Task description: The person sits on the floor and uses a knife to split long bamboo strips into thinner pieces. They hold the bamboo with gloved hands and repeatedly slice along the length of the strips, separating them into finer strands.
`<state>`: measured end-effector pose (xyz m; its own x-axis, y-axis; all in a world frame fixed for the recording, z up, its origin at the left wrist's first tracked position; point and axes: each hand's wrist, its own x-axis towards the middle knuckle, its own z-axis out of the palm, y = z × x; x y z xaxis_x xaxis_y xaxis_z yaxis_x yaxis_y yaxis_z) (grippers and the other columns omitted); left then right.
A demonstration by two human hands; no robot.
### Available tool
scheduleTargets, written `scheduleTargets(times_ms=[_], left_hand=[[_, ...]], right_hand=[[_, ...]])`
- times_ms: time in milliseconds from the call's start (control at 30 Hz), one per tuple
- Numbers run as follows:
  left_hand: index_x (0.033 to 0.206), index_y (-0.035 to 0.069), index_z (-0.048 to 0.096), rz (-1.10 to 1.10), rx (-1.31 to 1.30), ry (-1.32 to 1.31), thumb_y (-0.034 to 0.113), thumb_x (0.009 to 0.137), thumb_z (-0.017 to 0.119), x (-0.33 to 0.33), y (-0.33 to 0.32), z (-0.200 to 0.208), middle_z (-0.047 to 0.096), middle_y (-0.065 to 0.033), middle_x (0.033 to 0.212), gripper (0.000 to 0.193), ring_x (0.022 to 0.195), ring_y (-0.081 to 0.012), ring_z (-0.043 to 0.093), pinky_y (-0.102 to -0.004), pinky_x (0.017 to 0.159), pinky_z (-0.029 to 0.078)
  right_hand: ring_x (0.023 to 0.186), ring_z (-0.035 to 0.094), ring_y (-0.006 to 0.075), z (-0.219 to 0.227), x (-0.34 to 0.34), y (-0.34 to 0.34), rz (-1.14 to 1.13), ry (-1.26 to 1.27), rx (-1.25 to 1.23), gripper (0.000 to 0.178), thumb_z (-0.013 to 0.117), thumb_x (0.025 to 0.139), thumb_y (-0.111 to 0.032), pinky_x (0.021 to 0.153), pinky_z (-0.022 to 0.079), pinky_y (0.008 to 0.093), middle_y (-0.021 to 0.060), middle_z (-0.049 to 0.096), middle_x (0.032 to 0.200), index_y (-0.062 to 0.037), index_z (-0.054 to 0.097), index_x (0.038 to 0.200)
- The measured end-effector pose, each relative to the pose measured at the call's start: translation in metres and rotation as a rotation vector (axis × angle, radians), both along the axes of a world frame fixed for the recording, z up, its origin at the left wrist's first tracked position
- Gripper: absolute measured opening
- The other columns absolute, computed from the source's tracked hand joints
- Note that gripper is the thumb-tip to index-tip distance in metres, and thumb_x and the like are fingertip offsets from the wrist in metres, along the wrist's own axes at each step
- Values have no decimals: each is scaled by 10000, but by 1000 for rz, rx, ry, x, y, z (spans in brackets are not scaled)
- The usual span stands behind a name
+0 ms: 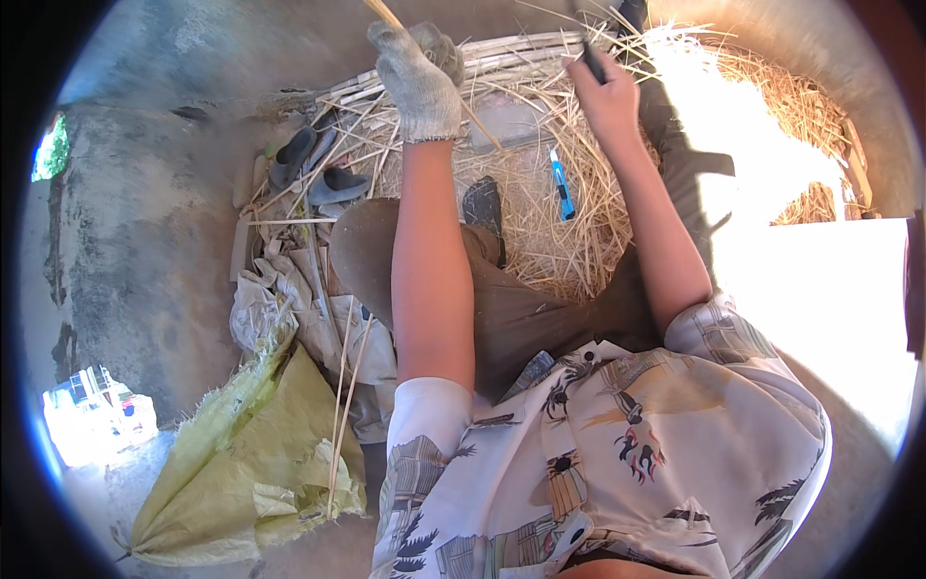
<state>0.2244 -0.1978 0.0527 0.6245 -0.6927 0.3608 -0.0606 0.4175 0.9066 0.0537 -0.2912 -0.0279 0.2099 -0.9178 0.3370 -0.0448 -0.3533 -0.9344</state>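
My left hand (pixel 420 87) wears a pale knitted work glove and is closed around a thin, straw-coloured cane strip (pixel 382 11). One end of the strip rises past the top edge; a piece in line with it slants out below the glove. To the right, my bare right hand (pixel 610 104) grips the black handle of a knife (pixel 592 62), whose blade is smeared by motion. Both hands are over a heap of pale split strips and shavings (pixel 579 232). A blue utility knife (pixel 562 189) lies on the shavings between my forearms.
Grey slippers (pixel 340 185) lie left of the heap. A yellow-green woven sack (pixel 231 463) is spread at lower left, with two strips across it. A bundle of longer strips (pixel 521 45) runs along the wall. Straw (pixel 810 125) piles up at far right in bright sunlight.
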Motion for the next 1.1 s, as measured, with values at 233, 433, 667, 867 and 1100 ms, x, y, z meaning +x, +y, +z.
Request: scheduleTargets(times_ms=[233,433,667,867,1100], left_hand=[[563,153,323,8,-89,38,730,976,417,-8,10,47,292,4,502,715,464,-138,277,-302,486,274],[930,23,561,141,99,-245,624,1038,371,-10,-1,25,621,-112,893,639,798,-244,666,-424,733,569],[736,92,471,376,-45,107,775,966,317,4,-1,25,427,-29,567,738,485,-148,441,-332,481,396],[612,128,356,177,-83,157,920,856,199,5,-4,23,264,3,501,843,449,-140,208,-298,473,200],[667,159,391,-44,-194,276,823,887,372,22,-7,28,303,18,518,700,430,-132,258,-304,435,217]], right_hand=[[411,392,112,36,-24,8,222,-735,619,390,670,896,-165,422,342,293,-15,392,523,-148,392,623],[408,376,98,32,-19,8,219,-544,707,376,652,930,-191,422,325,274,-25,386,521,-148,411,644],[413,427,97,28,-16,12,282,-496,699,316,670,886,-183,411,353,282,-8,453,536,-121,478,642],[422,409,85,36,-26,8,237,-330,582,388,662,942,-219,418,339,257,-21,417,515,-141,438,635],[425,423,102,15,15,34,160,-763,460,382,613,971,-210,411,341,261,-8,435,512,-124,455,633]])
